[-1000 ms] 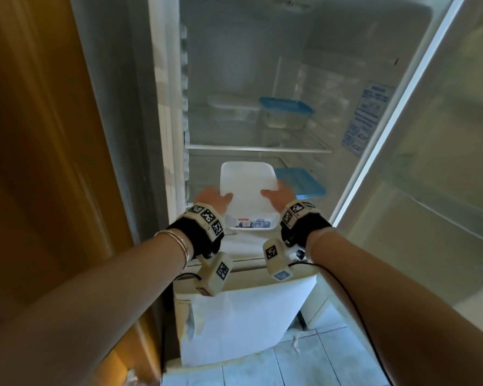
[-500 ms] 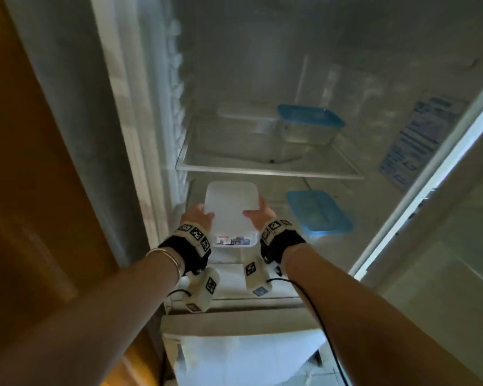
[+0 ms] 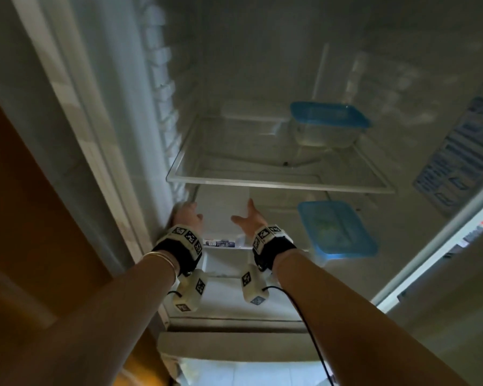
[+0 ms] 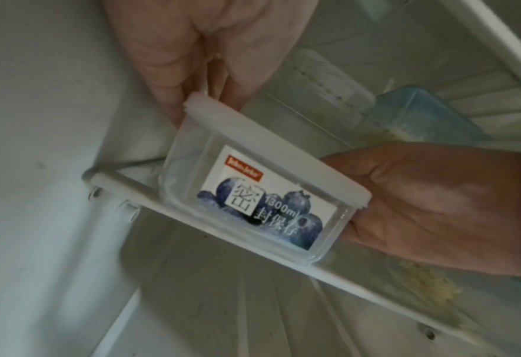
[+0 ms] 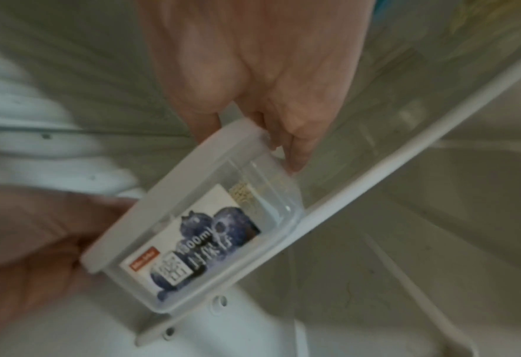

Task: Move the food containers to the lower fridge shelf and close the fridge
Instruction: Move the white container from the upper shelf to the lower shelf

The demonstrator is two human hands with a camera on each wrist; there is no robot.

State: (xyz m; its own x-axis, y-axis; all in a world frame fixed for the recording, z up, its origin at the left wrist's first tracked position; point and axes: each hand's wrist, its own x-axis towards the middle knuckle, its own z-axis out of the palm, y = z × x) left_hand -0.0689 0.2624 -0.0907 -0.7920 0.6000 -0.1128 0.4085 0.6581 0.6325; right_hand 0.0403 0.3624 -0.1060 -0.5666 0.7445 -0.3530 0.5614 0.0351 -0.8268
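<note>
Clear plastic white-lidded container (image 3: 221,210) sits at the lower shelf (image 4: 222,238) lip, my left hand (image 3: 186,215) and right hand (image 3: 248,220) clasping its sides. Next: push it toward 12 o'clock, let go, then fetch the blue-lidded tub (image 3: 328,123) above.

1. The head view is dim; the fridge (image 3: 262,65) inside is grey and grainy, with no strong shadows.
2. The brightest light is at 6 o'clock, on the floor (image 3: 248,371), and at 3 o'clock along the door (image 3: 444,232) edge.
3. Straight edges bend toward the corners in the head view, and the forearms at 7 and 5 o'clock look stretched.
4. Both wrist views are soft and low in contrast; the label (image 4: 262,203) is readable in the left one and smeared in the right one.
</note>
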